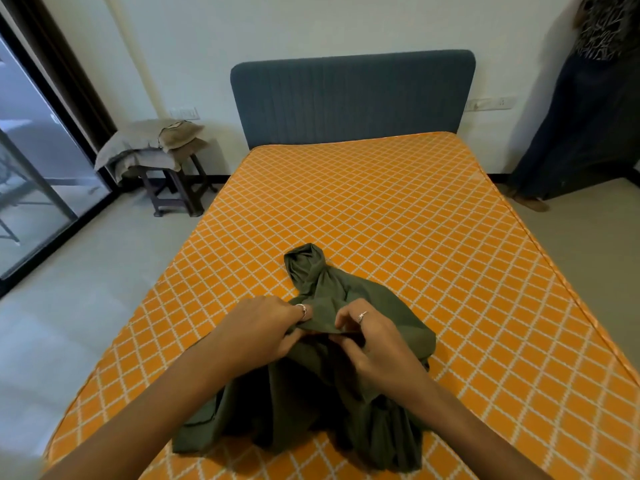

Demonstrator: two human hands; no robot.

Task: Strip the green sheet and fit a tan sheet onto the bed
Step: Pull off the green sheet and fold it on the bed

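The green sheet (349,341) lies bunched in a heap on the near part of the bare orange, diamond-patterned mattress (398,209). My left hand (256,330) and my right hand (374,344) grip the same gathered fold at the top of the heap, fingers curled into the cloth a short way apart. A twisted end of the sheet sticks out toward the headboard. The tan sheet (152,143) lies folded and draped on a dark stool at the far left, well out of reach of both hands.
A blue-grey headboard (353,95) stands against the white wall. The dark stool (176,188) stands left of the bed near a glass sliding door (31,174). A person in dark clothes (585,109) stands at the far right. Light floor runs along both sides of the bed.
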